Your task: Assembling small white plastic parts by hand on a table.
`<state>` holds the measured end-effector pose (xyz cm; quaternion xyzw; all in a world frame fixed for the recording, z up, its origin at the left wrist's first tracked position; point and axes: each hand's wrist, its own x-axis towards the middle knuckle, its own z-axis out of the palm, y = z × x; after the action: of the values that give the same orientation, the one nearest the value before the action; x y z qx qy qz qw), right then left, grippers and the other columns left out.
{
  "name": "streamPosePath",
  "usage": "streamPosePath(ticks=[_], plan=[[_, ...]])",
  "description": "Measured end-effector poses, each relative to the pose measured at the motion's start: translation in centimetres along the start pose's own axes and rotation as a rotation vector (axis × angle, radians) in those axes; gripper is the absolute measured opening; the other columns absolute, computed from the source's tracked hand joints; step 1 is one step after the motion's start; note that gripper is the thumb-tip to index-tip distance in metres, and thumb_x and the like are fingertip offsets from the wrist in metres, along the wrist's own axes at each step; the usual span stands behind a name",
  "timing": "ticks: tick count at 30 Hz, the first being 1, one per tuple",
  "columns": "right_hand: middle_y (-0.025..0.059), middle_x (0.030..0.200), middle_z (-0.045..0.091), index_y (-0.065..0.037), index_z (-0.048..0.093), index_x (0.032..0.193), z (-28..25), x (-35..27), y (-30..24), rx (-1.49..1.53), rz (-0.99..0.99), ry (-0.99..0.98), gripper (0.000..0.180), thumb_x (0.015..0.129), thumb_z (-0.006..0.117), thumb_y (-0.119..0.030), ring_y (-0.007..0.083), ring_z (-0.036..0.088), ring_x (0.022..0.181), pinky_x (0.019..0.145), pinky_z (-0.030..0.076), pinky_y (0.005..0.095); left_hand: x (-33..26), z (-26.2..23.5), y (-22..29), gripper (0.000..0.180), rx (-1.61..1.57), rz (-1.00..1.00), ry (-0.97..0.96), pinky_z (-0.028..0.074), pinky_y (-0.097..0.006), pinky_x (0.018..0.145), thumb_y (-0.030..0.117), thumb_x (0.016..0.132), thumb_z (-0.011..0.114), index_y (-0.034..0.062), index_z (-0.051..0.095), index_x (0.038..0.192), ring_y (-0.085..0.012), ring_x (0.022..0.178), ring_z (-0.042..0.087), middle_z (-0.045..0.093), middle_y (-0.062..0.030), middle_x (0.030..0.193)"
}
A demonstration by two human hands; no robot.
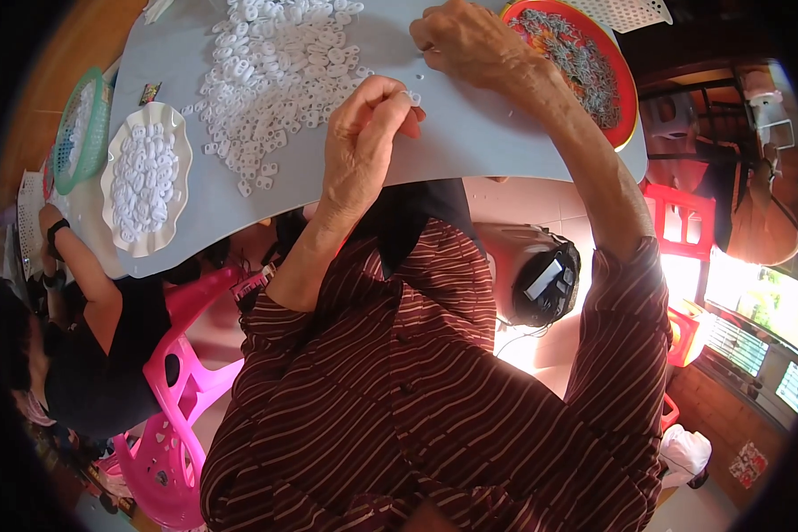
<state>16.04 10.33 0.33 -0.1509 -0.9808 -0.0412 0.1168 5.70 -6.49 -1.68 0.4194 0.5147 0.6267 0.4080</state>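
Note:
My left hand (363,133) is raised over the near edge of the grey table (496,137). Its thumb and forefinger pinch a small white plastic piece (414,97) with a hole in it. Farther off and to the right, my right hand (470,40) rests low at the tabletop with its fingers curled; whatever they hold is hidden. Beside that wrist lies a red oval tray (629,102) with many tiny grey pieces (585,75) in it. A large heap of small white oval plastic pieces (275,71) spreads left of my left hand.
A white scalloped dish (185,151) of white pieces stands at the table's left end. Beyond it are a green basket (96,133) and a co-worker's hand (51,217). A white perforated basket (629,12) lies far right. Pink chair (173,470) below left.

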Motion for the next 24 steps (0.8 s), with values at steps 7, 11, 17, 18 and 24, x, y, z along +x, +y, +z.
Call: streamPosePath(ticks=[7, 11, 17, 18, 24], plan=[[0.0025, 0.071, 0.063, 0.001, 0.066, 0.092, -1.3, -2.7, -4.3, 0.980, 0.445, 0.239, 0.016, 0.085, 0.063, -0.013, 0.0059, 0.054, 0.062, 0.057, 0.046, 0.0203, -0.3, 0.2, 0.7, 0.017, 0.058, 0.002, 0.036, 0.040, -0.023, 0.066, 0.017, 0.089, 0.048, 0.0025, 0.053, 0.083, -0.0075, 0.069, 0.051, 0.056, -0.0016, 0.069], [0.0014, 0.075, 0.064, 0.000, 0.065, 0.089, -0.2, -6.0, -6.4, 1.378, 0.646, 0.210, 0.011, 0.082, 0.064, -0.008, 0.0069, 0.058, 0.066, 0.060, 0.049, 0.0214, -0.4, 0.1, 0.4, 0.015, 0.162, 0.096, -0.030, 0.038, -0.021, 0.064, 0.017, 0.088, 0.049, 0.0028, 0.054, 0.084, -0.0058, 0.068, 0.048, 0.054, 0.0001, 0.069], [0.0002, 0.079, 0.062, -0.002, 0.064, 0.091, 0.7, -7.6, -6.2, 1.590, 0.539, 0.374, 0.011, 0.086, 0.064, -0.011, 0.0058, 0.056, 0.070, 0.066, 0.048, 0.0203, 0.0, 0.4, 0.2, 0.014, 0.192, 0.051, -0.097, 0.037, -0.021, 0.058, 0.016, 0.086, 0.053, 0.0029, 0.056, 0.082, -0.0048, 0.063, 0.043, 0.051, 0.0014, 0.066], [0.0002, 0.081, 0.062, -0.003, 0.064, 0.094, 0.9, -7.7, -6.1, 1.622, 0.496, 0.383, 0.012, 0.086, 0.064, -0.012, 0.0059, 0.056, 0.072, 0.068, 0.048, 0.0206, 0.1, 0.5, 0.0, 0.014, 0.205, 0.055, -0.097, 0.037, -0.021, 0.057, 0.016, 0.086, 0.053, 0.0025, 0.056, 0.082, -0.0049, 0.062, 0.043, 0.051, 0.0015, 0.064], [0.0010, 0.089, 0.062, -0.004, 0.059, 0.105, 0.8, -7.6, -6.4, 1.637, 0.464, 0.401, 0.021, 0.085, 0.064, -0.011, 0.0076, 0.059, 0.081, 0.073, 0.051, 0.0226, 0.1, 0.3, -0.2, 0.013, 0.291, 0.087, -0.120, 0.037, -0.021, 0.054, 0.014, 0.085, 0.053, 0.0016, 0.054, 0.080, -0.0043, 0.060, 0.044, 0.049, 0.0015, 0.061]])
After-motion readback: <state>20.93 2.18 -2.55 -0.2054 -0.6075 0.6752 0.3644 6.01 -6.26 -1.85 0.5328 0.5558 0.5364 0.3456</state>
